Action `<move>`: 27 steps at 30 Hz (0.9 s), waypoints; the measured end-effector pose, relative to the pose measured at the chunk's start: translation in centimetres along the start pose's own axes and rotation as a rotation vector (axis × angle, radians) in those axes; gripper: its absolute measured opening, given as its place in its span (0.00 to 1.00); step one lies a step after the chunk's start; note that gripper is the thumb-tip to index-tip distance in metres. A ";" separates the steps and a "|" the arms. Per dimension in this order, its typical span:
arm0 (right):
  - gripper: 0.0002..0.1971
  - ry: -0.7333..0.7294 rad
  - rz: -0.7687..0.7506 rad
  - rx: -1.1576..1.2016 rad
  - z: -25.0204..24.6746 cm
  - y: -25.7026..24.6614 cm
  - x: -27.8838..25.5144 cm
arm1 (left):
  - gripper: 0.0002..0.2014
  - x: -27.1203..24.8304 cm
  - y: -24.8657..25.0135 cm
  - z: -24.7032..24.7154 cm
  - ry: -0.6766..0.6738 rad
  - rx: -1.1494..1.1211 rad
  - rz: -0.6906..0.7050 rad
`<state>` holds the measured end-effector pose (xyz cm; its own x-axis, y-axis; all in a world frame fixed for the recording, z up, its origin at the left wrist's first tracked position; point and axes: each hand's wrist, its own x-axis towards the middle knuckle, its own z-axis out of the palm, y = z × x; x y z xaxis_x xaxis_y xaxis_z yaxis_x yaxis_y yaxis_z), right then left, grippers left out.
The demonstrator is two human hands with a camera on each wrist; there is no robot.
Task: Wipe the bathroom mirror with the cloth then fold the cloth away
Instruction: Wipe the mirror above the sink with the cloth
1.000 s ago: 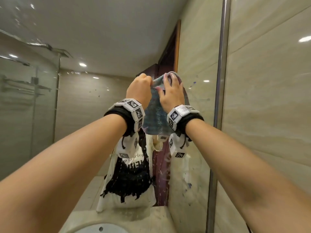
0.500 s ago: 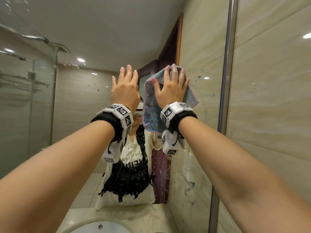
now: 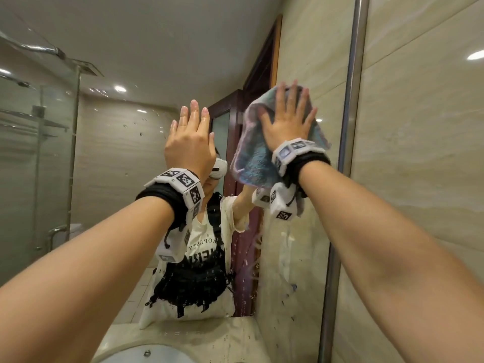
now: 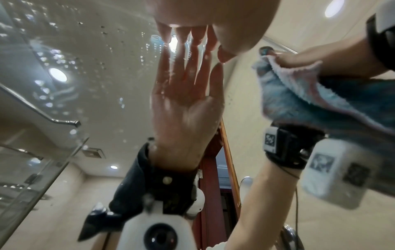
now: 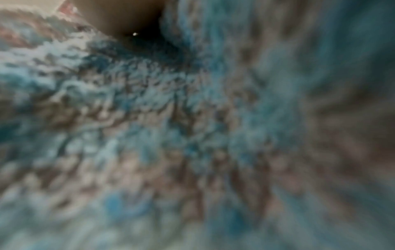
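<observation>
Pressing the cloth (image 3: pixel 251 158) flat against the mirror (image 3: pixel 125 153) is the right hand (image 3: pixel 288 124), fingers spread wide and straight on top of the fabric, nothing curled around it. So that hand is apart and flat, pinning the cloth to the glass rather than gripping it. The cloth is a fluffy blue-and-pink thing, sitting high on the mirror near its right edge, just beside the metal strip (image 3: pixel 351 100) that borders the glass. Its lower part hangs down past the wrist, and the right wrist view is pretty much nothing but blurry blue pile (image 5: pixel 192 135).

Over to the left of the cloth, the left hand (image 3: pixel 190 145) is up too, fingers straight and together, holding nothing. From the left wrist view the fingertips (image 4: pixel 181 33) look like they meet their own reflection, so they seem to touch the glass, though the palm looks a bit off it. The two hands are near each other but not touching.

The mirror has water droplets scattered over it, mostly left of the cloth and lower down. Below the mirror you can see the pale surface (image 3: pixel 235 336) with the rim of a white sink (image 3: pixel 146 355). Right of the metal strip it's just beige tiled wall (image 3: pixel 419 153).
</observation>
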<state>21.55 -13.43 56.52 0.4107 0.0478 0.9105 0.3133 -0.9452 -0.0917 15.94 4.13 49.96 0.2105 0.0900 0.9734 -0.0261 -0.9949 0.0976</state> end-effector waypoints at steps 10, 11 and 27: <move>0.37 0.049 0.177 -0.041 2.0 3.4 -6.4 | 0.22 -1.3 0.3 1.0 0.062 0.015 0.035; 0.37 0.004 0.073 -0.079 2.3 2.5 -7.3 | 0.22 -1.4 0.3 1.0 0.056 0.012 0.039; 0.36 0.130 0.219 -0.043 2.7 5.4 -5.8 | 0.18 -1.8 -1.1 1.5 0.147 0.003 0.144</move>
<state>23.21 -17.92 49.67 0.3502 -0.1993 0.9153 0.1909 -0.9414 -0.2780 17.03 4.95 47.76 0.0601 -0.0479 0.9970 -0.0425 -0.9981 -0.0454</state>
